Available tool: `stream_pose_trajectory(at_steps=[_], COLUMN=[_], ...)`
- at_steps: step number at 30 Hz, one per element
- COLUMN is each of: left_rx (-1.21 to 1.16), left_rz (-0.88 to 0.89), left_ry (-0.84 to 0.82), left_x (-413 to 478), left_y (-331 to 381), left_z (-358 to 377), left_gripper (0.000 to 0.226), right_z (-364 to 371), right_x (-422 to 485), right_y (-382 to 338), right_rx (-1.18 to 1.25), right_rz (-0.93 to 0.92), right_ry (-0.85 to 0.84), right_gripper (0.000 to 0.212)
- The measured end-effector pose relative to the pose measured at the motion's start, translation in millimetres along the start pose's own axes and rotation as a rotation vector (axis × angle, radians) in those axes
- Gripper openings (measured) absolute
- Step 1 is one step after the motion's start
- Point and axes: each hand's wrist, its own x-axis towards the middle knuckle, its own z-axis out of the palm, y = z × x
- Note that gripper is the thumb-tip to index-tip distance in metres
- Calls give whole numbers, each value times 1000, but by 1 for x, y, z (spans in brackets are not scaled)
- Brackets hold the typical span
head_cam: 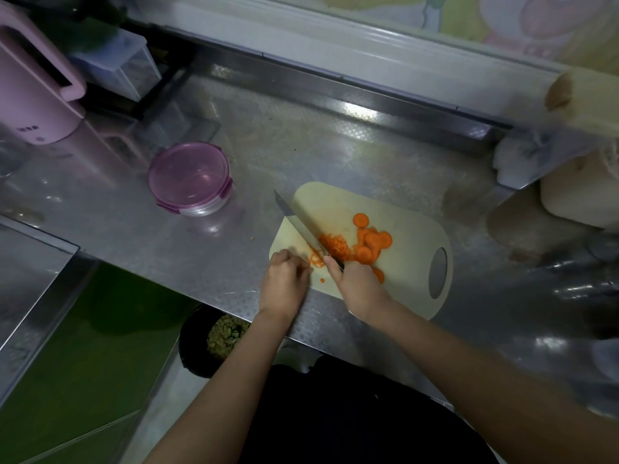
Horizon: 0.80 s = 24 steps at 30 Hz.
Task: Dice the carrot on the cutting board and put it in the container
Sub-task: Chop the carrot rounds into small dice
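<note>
While right hand (355,286) grips knife (301,226), left hand (284,283) pinches carrot bits (316,261); container (189,179), lidded, well apart.

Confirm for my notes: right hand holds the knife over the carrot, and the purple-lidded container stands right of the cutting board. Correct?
No: the head view shows the purple-lidded container left of the cutting board. The right hand does hold the knife over the carrot.

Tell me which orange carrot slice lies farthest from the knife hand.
The round orange carrot slice lying flat beyond the heap, toward the far edge of the cream cutting board; the other slices overlap nearer the right hand.
</note>
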Motion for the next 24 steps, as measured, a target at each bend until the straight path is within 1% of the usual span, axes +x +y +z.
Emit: stream_pose_trajectory(at_steps=[2,4,7,10,13,15,18,20,22,24], left_rx=[-12,-11,102,183,200,202,210,195,166,142], left_rz=[-2,-5,18,9,15,12,8,3,2,-2], left_ry=[-4,-24,-79,-85,-91,-88,-85,-75,-55,-38], left_x=[0,0,-2,-3,-1,1,3,4,4,4], left_y=[0,1,2,0,-3,-2,1,3,5,5], left_z=[-1,-3,-7,-13,-15,-15,-12,-9,-7,-6], left_gripper=[19,26,33,29,21,22,22,22,19,16], right_z=[0,-1,-4,-6,-13,-20,-26,-21,-14,-9], right_x=[1,4,9,11,3,-3,-6,-4,0,2], right_y=[0,2,7,13,14,13,9,9,10,10], right_rx=[0,33,51,96,173,201,209,193,146,99], right_rz=[8,12,11,-41,-45,-57,-70,-54,-60,-80], right_ry=[-2,-4,-4,2,-21,-26,-24,-34,-32,-35], right_gripper=[58,63,67,65,54,47,45,49,61,67])
